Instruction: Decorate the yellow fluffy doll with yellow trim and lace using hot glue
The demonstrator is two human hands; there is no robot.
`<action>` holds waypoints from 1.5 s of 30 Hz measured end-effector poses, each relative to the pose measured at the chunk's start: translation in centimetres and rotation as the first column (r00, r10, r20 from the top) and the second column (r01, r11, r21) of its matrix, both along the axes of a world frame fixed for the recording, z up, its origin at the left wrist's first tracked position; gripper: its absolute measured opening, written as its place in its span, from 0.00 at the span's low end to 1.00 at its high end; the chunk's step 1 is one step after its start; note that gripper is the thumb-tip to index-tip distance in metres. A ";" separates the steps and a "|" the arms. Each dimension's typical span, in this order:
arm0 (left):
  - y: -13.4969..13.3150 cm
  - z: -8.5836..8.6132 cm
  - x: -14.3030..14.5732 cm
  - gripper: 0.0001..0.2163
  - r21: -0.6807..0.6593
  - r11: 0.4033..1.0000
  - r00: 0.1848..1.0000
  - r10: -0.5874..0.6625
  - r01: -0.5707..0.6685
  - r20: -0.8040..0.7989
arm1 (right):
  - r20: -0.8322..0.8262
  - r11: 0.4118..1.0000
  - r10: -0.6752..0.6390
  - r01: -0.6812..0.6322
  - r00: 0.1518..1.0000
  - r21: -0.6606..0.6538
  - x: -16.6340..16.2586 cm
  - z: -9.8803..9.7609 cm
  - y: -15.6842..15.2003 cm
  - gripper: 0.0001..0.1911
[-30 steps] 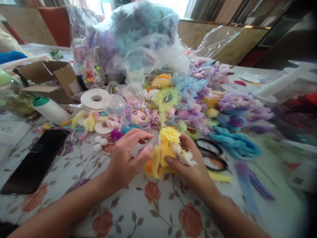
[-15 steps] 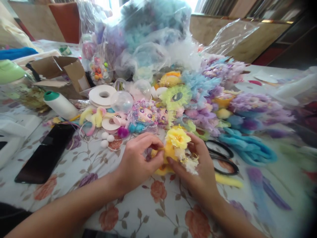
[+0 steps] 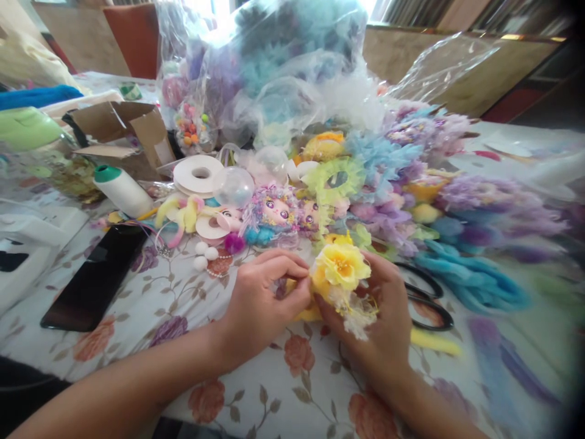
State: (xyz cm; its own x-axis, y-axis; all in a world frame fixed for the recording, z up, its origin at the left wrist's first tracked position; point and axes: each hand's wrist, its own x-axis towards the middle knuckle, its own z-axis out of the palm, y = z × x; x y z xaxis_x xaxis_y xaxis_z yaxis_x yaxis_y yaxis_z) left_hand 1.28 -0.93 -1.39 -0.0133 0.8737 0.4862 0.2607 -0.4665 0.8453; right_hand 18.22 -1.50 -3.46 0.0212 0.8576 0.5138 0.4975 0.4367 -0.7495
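In the head view my right hand is wrapped round a yellow craft piece topped with a ruffled yellow artificial flower. White lace hangs from the piece below the bloom. My left hand pinches thumb and forefinger together against the piece's left edge; what lies between those fingertips is hidden. More yellow material shows behind and under the left fingers. Black-handled scissors lie just right of my right hand, their blades out of sight.
Doll heads, ribbon spools and pompoms crowd the table's middle. A black phone, a thread cone and an opened cardboard box stand left. Blue plush strips lie right. Large plastic bags rise behind.
The whole view has shifted slightly, so things sit further right. The flower piece is tipped a little more toward me, its bloom facing the camera. Both hands keep their hold.
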 end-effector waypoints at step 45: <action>-0.3 0.1 -0.1 0.08 0.075 0.997 0.999 -0.015 0.018 -0.038 | 0.087 0.981 0.086 -0.099 0.993 0.168 0.6 -0.3 0.4 0.38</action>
